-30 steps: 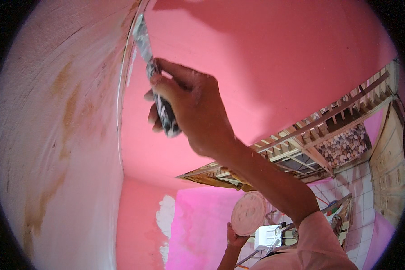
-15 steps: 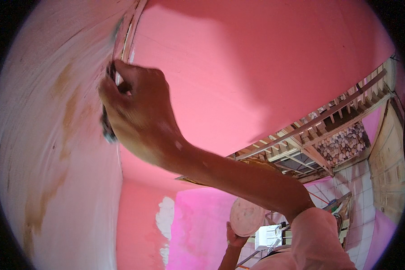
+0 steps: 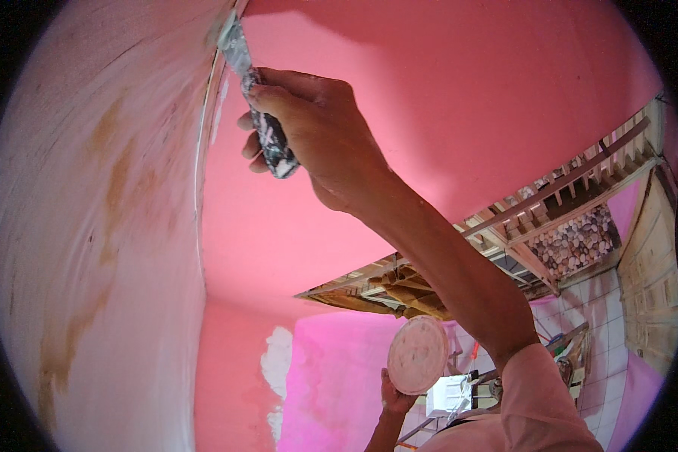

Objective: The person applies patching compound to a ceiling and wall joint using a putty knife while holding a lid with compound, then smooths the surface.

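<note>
Both of mine are occupied: my right hand [image 3: 320,124] is wrapped round the blotched black-and-white handle of a metal-bladed putty knife [image 3: 273,143], thumb along it and fingertips curling past its left side; my left hand [image 3: 397,395], lower down, supports a round, flat, pale pinkish disc [image 3: 418,355] by its edge, though I cannot tell how the hidden fingers sit. Above my right hand the blade tilts up-left, smeared whitish, its tip at the narrow seam [image 3: 199,173] between a pale, brown-stained surface [image 3: 90,301] and a smooth pink one [image 3: 429,135]; contact is unclear.
</note>
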Demonstrator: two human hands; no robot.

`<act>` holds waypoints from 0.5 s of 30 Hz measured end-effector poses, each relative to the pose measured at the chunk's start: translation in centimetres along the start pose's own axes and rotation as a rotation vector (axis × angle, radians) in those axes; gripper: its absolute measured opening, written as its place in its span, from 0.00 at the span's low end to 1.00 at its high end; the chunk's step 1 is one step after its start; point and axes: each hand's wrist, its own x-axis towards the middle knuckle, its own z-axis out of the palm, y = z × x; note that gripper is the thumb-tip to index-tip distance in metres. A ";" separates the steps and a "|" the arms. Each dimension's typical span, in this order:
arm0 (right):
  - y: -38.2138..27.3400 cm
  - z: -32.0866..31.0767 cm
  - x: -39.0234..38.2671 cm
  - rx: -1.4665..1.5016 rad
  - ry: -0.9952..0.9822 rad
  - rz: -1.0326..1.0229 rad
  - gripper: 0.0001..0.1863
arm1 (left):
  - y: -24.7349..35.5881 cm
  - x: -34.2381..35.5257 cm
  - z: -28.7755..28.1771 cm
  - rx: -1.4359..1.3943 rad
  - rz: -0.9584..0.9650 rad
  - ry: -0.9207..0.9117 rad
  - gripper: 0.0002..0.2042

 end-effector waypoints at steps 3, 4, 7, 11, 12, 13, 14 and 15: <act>0.8 1.8 0.4 0.058 0.010 -0.015 0.14 | 0.2 -0.1 -0.4 -0.011 -0.003 0.019 0.30; 1.2 2.7 0.4 0.033 0.019 -0.050 0.12 | 0.3 -0.3 -0.6 -0.012 0.001 0.022 0.30; 2.9 7.2 0.2 -0.132 0.170 -0.145 0.11 | 0.2 -0.9 -1.1 0.033 0.045 0.079 0.31; -0.3 9.2 -3.4 -0.147 0.104 -0.146 0.15 | -0.8 1.1 0.1 -0.063 -0.059 -0.128 0.32; 1.0 8.4 -4.4 -0.157 0.071 -0.126 0.20 | -0.3 0.5 -0.5 -0.121 -0.024 -0.072 0.33; 2.4 7.3 -5.2 -0.136 0.067 -0.106 0.20 | 0.2 -0.4 -1.0 -0.129 0.003 -0.061 0.33; 2.9 6.1 -6.0 -0.165 0.065 -0.049 0.22 | 0.2 -0.9 -1.1 -0.124 0.007 -0.056 0.33; 3.1 4.8 -6.5 -0.197 0.064 0.003 0.23 | 0.1 -1.1 -1.1 -0.116 0.005 -0.052 0.33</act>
